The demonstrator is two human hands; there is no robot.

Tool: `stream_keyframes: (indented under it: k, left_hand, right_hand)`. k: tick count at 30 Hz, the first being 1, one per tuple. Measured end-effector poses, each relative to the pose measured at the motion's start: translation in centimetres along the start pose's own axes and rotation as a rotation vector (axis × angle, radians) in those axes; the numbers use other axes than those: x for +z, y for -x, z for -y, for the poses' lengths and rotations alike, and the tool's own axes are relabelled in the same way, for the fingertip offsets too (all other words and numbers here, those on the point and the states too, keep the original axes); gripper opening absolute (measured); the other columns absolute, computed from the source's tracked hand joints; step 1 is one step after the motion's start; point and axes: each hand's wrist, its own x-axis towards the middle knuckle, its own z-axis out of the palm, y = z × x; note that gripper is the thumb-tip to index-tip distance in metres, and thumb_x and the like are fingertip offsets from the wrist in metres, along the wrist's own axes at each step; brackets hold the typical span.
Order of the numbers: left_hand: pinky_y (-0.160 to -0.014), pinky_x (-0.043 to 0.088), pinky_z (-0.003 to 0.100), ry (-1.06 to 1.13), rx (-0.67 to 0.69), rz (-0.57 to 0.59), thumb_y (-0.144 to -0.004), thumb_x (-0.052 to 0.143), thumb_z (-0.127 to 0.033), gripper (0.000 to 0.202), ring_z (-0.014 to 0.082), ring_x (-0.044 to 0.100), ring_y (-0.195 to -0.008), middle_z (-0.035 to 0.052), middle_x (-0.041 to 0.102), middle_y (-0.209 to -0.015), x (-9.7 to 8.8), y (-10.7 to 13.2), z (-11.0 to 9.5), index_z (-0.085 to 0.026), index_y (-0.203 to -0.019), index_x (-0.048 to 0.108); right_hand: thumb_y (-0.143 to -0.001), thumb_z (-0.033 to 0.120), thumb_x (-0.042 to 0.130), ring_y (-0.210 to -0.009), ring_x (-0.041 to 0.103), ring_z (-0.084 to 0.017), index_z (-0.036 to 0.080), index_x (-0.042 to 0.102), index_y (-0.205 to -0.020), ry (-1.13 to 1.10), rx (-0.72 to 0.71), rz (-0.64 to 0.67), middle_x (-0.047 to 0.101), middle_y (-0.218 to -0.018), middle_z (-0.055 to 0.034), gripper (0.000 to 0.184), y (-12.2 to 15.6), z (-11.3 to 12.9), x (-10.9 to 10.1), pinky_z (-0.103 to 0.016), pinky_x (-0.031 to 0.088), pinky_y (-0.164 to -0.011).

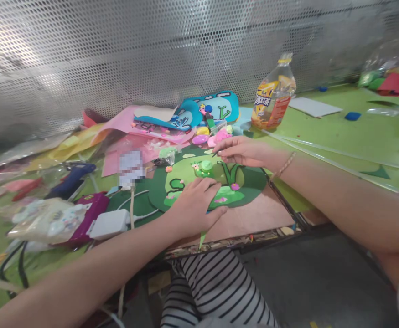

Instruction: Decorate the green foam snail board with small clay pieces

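Observation:
A green layered craft picture (254, 193) lies on a light brown board (257, 218) at the table's front edge. It carries a small green snail-like figure (206, 168), black-outlined leaves and several pink pieces. My left hand (197, 202) rests flat on the picture's lower part, thumb apart, holding nothing. Above the picture's upper right edge, my right hand (235, 150) pinches a small thin dark piece (215, 154) between thumb and fingertips. What kind of piece this is, I cannot tell. Lumps of pink clay (220, 136) and purple clay (200, 139) lie just behind.
A drink bottle (274, 93) stands behind my right hand. Blue craft pictures (226, 107) lie at the back. On the left are a blue glue gun (71, 180), a white charger (109, 224) with cables, and a plastic packet (52, 221). A perforated metal wall (199, 45) closes the back.

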Motion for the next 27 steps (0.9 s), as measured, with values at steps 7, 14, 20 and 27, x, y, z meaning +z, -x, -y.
stream_keyframes:
  k: [7, 14, 20, 27]
  left_hand:
    - [-0.101, 0.034, 0.042, -0.025, -0.007, 0.024, -0.088, 0.041, -0.046, 0.057, 0.0261, 0.04, -0.117, 0.0105, 0.048, -0.127, -0.1, 0.2, -0.2, -0.012, -0.133, 0.041]
    - [-0.098, 0.036, 0.045, -0.06, -0.019, 0.051, -0.09, 0.037, -0.048, 0.055, 0.0273, 0.042, -0.115, 0.0106, 0.046, -0.128, 0.0, 0.2, -0.2, -0.015, -0.134, 0.041]
    - [-0.101, 0.035, 0.044, -0.016, -0.013, 0.017, -0.088, 0.04, -0.048, 0.054, 0.0268, 0.042, -0.115, 0.0108, 0.047, -0.125, 0.1, 0.3, 0.0, -0.015, -0.13, 0.044]
    - [-0.104, 0.034, 0.045, 0.264, -0.105, -0.097, -0.081, 0.053, -0.041, 0.055, 0.0267, 0.041, -0.121, 0.0137, 0.047, -0.126, 0.2, 0.2, 0.4, -0.014, -0.128, 0.043]
  right_hand:
    - [-0.074, 0.002, 0.062, -0.063, 0.06, -0.005, 0.015, 0.068, -0.082, -0.021, 0.006, -0.014, 0.064, -0.073, 0.0002, 0.017, 0.3, 0.3, 0.2, -0.013, 0.051, -0.058]
    - [-0.076, -0.001, 0.059, -0.064, 0.063, -0.007, 0.013, 0.067, -0.082, -0.04, 0.031, -0.023, 0.065, -0.07, -0.0012, 0.017, 0.5, 0.5, 0.4, -0.015, 0.054, -0.062]
    - [-0.075, 0.001, 0.058, -0.069, 0.066, -0.008, 0.014, 0.067, -0.084, -0.093, 0.017, 0.035, 0.067, -0.074, -0.0008, 0.018, 0.3, 0.1, 0.3, -0.017, 0.056, -0.068]
    - [-0.073, 0.003, 0.062, -0.074, 0.066, -0.008, 0.016, 0.067, -0.088, -0.112, 0.027, 0.145, 0.069, -0.077, -0.0012, 0.021, 0.1, -0.5, 0.1, -0.018, 0.055, -0.075]
